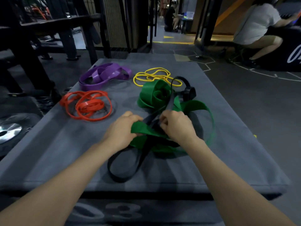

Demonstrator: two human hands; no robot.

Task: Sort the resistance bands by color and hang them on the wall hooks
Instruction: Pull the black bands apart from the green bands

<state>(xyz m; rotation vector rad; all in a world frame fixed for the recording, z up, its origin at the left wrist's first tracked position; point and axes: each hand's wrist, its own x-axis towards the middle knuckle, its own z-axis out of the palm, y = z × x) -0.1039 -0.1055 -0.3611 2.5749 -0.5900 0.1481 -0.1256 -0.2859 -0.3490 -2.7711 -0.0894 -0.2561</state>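
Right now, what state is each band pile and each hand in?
Purple bands: separate pile, lying loose.
Yellow bands: separate pile.
Orange bands: separate pile.
Green bands: tangled with black.
Black bands: tangled, part held.
Left hand: grips green.
Right hand: grips black.

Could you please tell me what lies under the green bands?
Black bands run beneath the green bands, on the grey mat. Both hands hide where they cross.

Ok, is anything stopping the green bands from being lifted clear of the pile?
Yes. The black bands are threaded through the green bands, crossing over and under them right where the left hand and right hand grip. No wall hooks are in view.
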